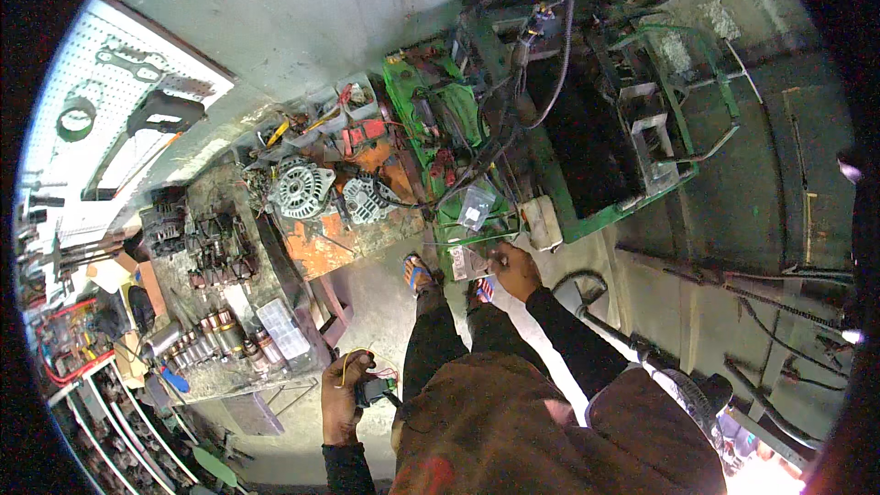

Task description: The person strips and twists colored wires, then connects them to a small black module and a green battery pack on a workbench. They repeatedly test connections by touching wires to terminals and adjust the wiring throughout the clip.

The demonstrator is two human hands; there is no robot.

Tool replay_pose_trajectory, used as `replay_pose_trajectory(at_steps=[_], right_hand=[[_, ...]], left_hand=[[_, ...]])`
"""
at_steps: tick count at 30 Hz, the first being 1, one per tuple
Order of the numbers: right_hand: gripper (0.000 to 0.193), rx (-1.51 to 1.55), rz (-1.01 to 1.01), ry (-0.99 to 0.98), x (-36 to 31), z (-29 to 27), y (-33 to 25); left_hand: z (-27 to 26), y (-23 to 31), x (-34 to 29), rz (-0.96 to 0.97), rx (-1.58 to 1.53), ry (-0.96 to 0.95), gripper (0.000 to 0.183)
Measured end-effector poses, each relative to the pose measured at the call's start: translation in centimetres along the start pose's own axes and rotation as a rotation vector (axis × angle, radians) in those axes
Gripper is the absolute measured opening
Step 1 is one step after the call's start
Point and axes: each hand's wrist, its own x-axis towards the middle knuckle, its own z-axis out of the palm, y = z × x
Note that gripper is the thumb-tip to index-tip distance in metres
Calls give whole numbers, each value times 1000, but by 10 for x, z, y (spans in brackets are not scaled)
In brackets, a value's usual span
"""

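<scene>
L hand (346,394) grips wired black part (371,390); R hand (515,268) pinches clear bag (469,262).

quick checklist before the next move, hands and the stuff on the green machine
1. Left hand has a firm grip on the small black part with red and yellow wires: ok.
2. Right hand has reached the clear plastic packet at the edge of the green machine: ok.
3. Right hand's grip is closed on the packet: cannot tell.
4. Second clear bag rests on the machine, out of the way: ok.
5. Loose black cables stay clear of the hands: ok.
</scene>
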Motion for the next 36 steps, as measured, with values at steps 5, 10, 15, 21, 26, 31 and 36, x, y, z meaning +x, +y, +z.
replay_pose_trajectory(at_steps=[5, 10, 15, 21, 26, 31, 36], right_hand=[[45, 49, 17, 52, 18, 37, -33], [37, -77, -2, -1, 38, 52, -58], [23, -149, -185, 328, 7, 48, -52], [20, 174, -47, 6, -39, 51, -107], [22, 715, 145, -306, 27, 58, -176], [18, 1488, 230, -455, 95, 65, -248], [21, 1765, 189, -233, 156, 113, -290]], left_hand=[[-19, -8, 25, -73, 39, -84, 17], [-15, -12, 33, -109, -38, -130, 15], [-20, -9, 28, -113, -12, -127, 13], [-19, 5, 28, -35, 6, -99, 20], [-19, 14, 30, -11, -71, -96, 26], [-32, 11, 27, -22, -129, -61, 25], [-40, 6, 23, -12, -151, 36, 27]])
